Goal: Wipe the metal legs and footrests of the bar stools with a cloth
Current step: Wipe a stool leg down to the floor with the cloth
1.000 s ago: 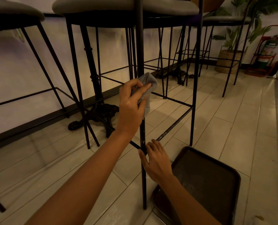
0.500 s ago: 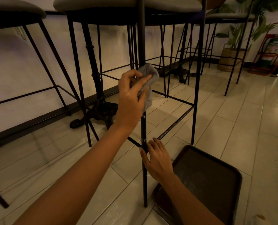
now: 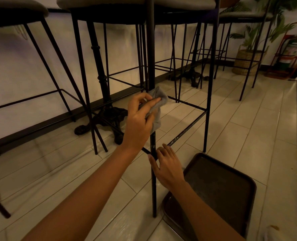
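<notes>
The near front leg [image 3: 151, 49] of a black metal bar stool runs straight down the middle of the view. My left hand [image 3: 139, 122] holds a grey cloth [image 3: 157, 105] wrapped around this leg, a little above the footrest level. The footrest bar [image 3: 186, 129] runs back to the right from the leg and shows pale scuffs. My right hand [image 3: 167, 166] grips the same leg lower down, where the footrest bars meet it, thumb on the left side of the leg. The stool's padded seat [image 3: 109, 2] is at the top edge.
A dark brown tray [image 3: 231, 185] lies on the tiled floor right of the leg. More stools stand at the left [image 3: 14, 7] and far right. A cast iron table base [image 3: 107, 119] sits behind. A potted plant in a basket [image 3: 246, 61] and a red stand [image 3: 290, 54] are at the back right.
My left hand with the cloth has slid down the leg from its higher spot half a second ago. My right hand has stayed at the footrest joint.
</notes>
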### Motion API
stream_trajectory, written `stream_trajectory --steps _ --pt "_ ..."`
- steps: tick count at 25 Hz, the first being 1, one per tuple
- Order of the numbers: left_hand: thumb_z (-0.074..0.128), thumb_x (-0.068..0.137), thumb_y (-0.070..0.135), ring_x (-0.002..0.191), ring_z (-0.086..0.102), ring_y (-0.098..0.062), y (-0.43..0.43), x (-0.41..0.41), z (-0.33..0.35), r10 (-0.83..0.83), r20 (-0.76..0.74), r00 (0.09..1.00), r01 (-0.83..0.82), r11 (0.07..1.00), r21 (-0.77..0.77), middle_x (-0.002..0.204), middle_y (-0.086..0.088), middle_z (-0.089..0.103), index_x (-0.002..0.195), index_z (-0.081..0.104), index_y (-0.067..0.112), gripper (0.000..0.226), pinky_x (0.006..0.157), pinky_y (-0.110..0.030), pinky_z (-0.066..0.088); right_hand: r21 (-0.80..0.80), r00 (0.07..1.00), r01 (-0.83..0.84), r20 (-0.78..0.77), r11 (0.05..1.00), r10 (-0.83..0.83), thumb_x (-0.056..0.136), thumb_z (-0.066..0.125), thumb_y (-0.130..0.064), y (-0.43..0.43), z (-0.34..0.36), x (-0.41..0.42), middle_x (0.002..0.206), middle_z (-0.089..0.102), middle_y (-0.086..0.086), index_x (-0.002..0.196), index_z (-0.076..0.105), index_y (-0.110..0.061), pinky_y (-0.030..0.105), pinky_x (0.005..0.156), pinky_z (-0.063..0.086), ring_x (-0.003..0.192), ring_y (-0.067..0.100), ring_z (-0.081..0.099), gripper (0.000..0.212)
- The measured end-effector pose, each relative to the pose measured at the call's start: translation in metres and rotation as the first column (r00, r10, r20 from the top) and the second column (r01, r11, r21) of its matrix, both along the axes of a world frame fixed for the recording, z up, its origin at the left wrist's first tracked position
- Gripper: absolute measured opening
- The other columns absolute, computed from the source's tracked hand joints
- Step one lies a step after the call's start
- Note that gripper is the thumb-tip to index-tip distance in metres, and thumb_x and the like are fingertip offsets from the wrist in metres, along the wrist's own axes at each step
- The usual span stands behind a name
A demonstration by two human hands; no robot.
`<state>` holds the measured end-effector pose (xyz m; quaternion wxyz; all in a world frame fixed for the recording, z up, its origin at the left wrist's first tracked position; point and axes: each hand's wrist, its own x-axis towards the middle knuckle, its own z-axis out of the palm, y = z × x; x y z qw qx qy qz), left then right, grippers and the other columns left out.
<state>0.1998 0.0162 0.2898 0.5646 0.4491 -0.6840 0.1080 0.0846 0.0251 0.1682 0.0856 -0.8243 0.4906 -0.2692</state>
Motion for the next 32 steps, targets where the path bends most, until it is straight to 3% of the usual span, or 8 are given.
stream_trajectory --steps 3,7,11,16,18,22,26,32 --pt "0.057 0.087 0.009 0.109 0.045 -0.015 0.002 0.002 0.005 0.013 -0.033 0.999 -0.014 0.999 -0.037 0.116 -0.018 0.047 0.117 0.057 0.005 0.031 0.097 -0.027 0.045 -0.004 0.999 -0.025 -0.022 1.000 0.025 0.093 0.016 -0.053 0.000 0.003 -0.004 0.137 0.048 0.006 0.124 0.051 -0.016 0.027 0.112 0.004 0.138 0.021 0.024 0.060" --pt "0.059 0.085 0.006 0.109 0.048 -0.023 0.001 0.003 -0.007 0.019 0.015 1.000 -0.019 1.000 0.008 0.118 -0.019 0.046 0.118 0.058 0.008 0.033 0.097 -0.031 0.046 -0.011 0.997 -0.066 -0.027 0.998 0.065 0.091 0.014 -0.054 -0.003 0.001 -0.008 0.135 0.050 0.006 0.124 0.051 -0.015 0.030 0.115 0.010 0.138 0.020 0.025 0.064" --pt "0.058 0.085 0.005 0.110 0.049 -0.025 0.001 0.000 -0.022 0.003 0.014 1.000 -0.004 0.999 0.045 0.118 -0.019 0.044 0.119 0.057 0.009 0.034 0.098 -0.032 0.046 -0.010 0.995 -0.098 -0.011 0.995 0.098 0.088 0.012 -0.040 -0.007 -0.003 -0.010 0.135 0.050 0.008 0.127 0.050 -0.012 0.031 0.116 0.011 0.137 0.020 0.026 0.061" --pt "0.056 0.086 0.007 0.111 0.047 -0.021 0.008 0.000 -0.035 0.012 0.065 0.998 -0.017 0.997 0.079 0.115 -0.017 0.047 0.119 0.058 0.006 0.033 0.101 -0.027 0.043 -0.034 0.994 -0.110 -0.029 0.993 0.109 0.087 0.009 -0.037 -0.007 -0.003 -0.011 0.135 0.050 0.007 0.127 0.050 -0.011 0.027 0.114 0.006 0.138 0.022 0.026 0.062" --pt "0.056 0.085 0.005 0.111 0.046 -0.018 0.011 0.002 -0.039 0.001 0.076 0.997 -0.009 0.995 0.098 0.115 -0.017 0.047 0.118 0.058 0.006 0.033 0.101 -0.025 0.042 -0.040 0.993 -0.107 -0.048 0.993 0.105 0.091 0.016 -0.031 -0.009 -0.003 -0.012 0.134 0.051 0.008 0.127 0.050 -0.011 0.028 0.113 0.007 0.137 0.024 0.028 0.054" --pt "0.058 0.085 0.004 0.109 0.044 -0.013 0.016 0.004 -0.034 -0.004 0.029 1.000 0.002 0.998 0.067 0.115 -0.019 0.047 0.117 0.058 0.006 0.032 0.100 -0.020 0.041 -0.103 0.989 -0.118 -0.097 0.988 0.108 0.092 0.046 -0.011 -0.015 -0.008 -0.016 0.130 0.055 0.010 0.123 0.055 -0.010 0.036 0.112 0.017 0.133 0.027 0.036 0.032" --pt "0.058 0.087 0.010 0.111 0.044 -0.018 0.012 0.003 -0.033 0.043 0.032 0.999 -0.044 0.998 0.044 0.117 -0.018 0.045 0.118 0.058 0.009 0.032 0.100 -0.020 0.039 -0.086 0.985 -0.145 -0.102 0.986 0.136 0.093 0.047 -0.012 -0.021 -0.010 -0.020 0.132 0.054 0.007 0.124 0.055 -0.013 0.042 0.113 0.027 0.134 0.025 0.035 0.031" --pt "0.058 0.086 0.007 0.110 0.045 -0.019 0.012 0.000 -0.061 0.037 0.058 0.998 -0.041 0.997 0.072 0.118 -0.003 0.036 0.120 0.057 0.010 0.034 0.099 -0.021 0.041 -0.139 0.987 -0.150 -0.075 0.979 0.140 0.089 0.053 -0.007 -0.025 -0.014 -0.020 0.123 0.061 0.011 0.117 0.060 -0.010 0.043 0.108 0.035 0.126 0.030 0.045 0.029"
